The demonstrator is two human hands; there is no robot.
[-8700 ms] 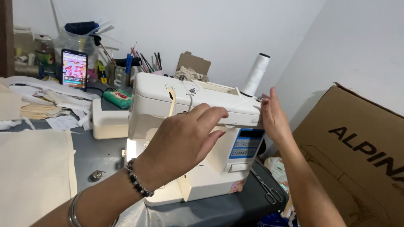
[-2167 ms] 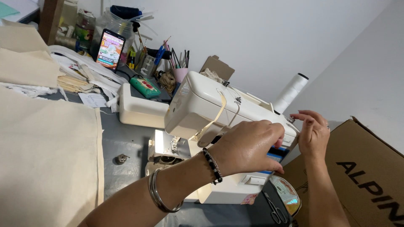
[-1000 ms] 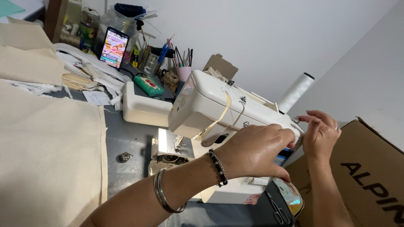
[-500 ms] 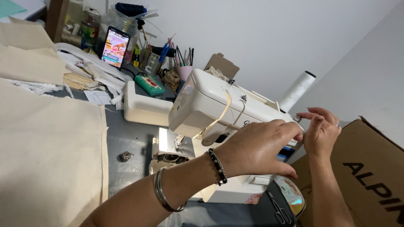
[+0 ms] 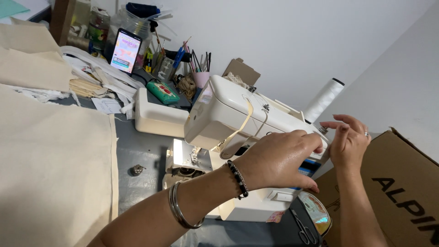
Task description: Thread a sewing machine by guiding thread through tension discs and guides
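A white sewing machine (image 5: 228, 112) stands on the grey table (image 5: 137, 151). My left hand (image 5: 279, 160) lies against the machine's right front, over its blue panel, fingers curved and spread on the casing. My right hand (image 5: 348, 139) hovers at the machine's top right end, fingertips pinched together near the small spindle beside a tall white thread cone (image 5: 323, 99). Whether thread is between the fingers is too fine to tell. A cream strap runs over the machine's top.
Beige fabric (image 5: 50, 169) covers the table's left side. A metal bobbin (image 5: 136, 170) lies by the needle plate. Scissors (image 5: 304, 228) lie at the front right. A cardboard box (image 5: 393, 187) stands right. A lit phone (image 5: 125, 51), pens and clutter fill the back.
My left hand has slid slightly right along the machine's front. My right hand rose a little toward the top right end, fingers pinching. The view has shifted slightly.
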